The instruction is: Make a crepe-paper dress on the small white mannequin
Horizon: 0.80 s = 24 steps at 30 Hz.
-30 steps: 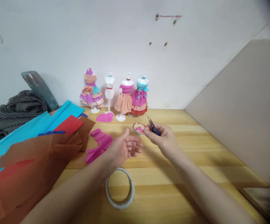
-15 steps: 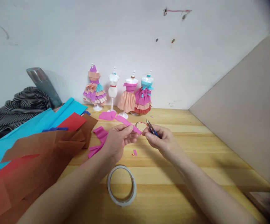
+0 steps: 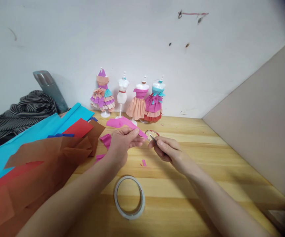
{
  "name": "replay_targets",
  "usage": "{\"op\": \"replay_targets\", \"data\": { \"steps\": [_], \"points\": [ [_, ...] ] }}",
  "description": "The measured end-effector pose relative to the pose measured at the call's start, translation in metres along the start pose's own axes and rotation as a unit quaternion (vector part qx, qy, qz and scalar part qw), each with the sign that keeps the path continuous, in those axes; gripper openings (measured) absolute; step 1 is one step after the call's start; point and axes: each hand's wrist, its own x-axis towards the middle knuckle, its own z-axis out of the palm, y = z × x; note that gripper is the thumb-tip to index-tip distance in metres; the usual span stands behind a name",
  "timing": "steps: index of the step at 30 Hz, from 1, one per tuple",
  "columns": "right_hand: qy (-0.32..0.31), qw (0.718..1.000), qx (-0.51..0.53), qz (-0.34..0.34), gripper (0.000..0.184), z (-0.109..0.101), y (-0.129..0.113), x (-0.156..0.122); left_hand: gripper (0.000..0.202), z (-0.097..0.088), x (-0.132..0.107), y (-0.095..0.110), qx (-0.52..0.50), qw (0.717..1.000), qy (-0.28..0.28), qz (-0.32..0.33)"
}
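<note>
My left hand (image 3: 123, 144) pinches a strip of pink crepe paper (image 3: 142, 133) between thumb and fingers, its cut end sticking out to the right. Closed round small scissors, my right hand (image 3: 170, 150) is just beside that end. The scissors' blades (image 3: 153, 137) point up and left, close to the strip's tip; their handles are hidden in my fingers. More pink paper (image 3: 115, 122) lies behind my left hand, and another pink piece (image 3: 106, 141) shows beside its wrist. Below the hands lies a small pink scrap (image 3: 144, 162).
Several mini dress forms, one with a peach skirt (image 3: 136, 108), stand along the wall. A roll of tape (image 3: 117, 200) lies in front. Brown paper (image 3: 46, 171), blue paper (image 3: 16, 141) and striped cloth (image 3: 37, 102) cover the left side. A round pin case (image 3: 149, 134) sits behind the hands.
The scissors have swung from upright in my right hand to pointing at the strip's end. My left hand still holds the strip. The whole view has shifted slightly.
</note>
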Motion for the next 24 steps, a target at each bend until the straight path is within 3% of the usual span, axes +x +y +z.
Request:
{"op": "replay_targets", "data": {
  "steps": [5,12,18,24],
  "points": [
    [-0.007,1.000,-0.022,-0.001,0.050,-0.001,0.001,0.001,0.018,-0.001,0.003,0.001,-0.016,1.000,-0.004,0.001],
    [-0.004,1.000,0.028,-0.002,0.047,-0.001,0.003,0.001,0.016,0.000,0.004,0.002,-0.004,1.000,-0.003,-0.013],
    [0.120,0.991,-0.021,-0.055,0.034,0.002,0.003,0.001,0.021,-0.002,0.003,-0.001,0.005,0.999,-0.031,-0.013],
    [0.103,0.994,-0.016,-0.041,0.028,0.010,0.003,0.005,0.027,0.000,0.000,-0.011,0.065,0.996,-0.060,0.000]
  ]
}}
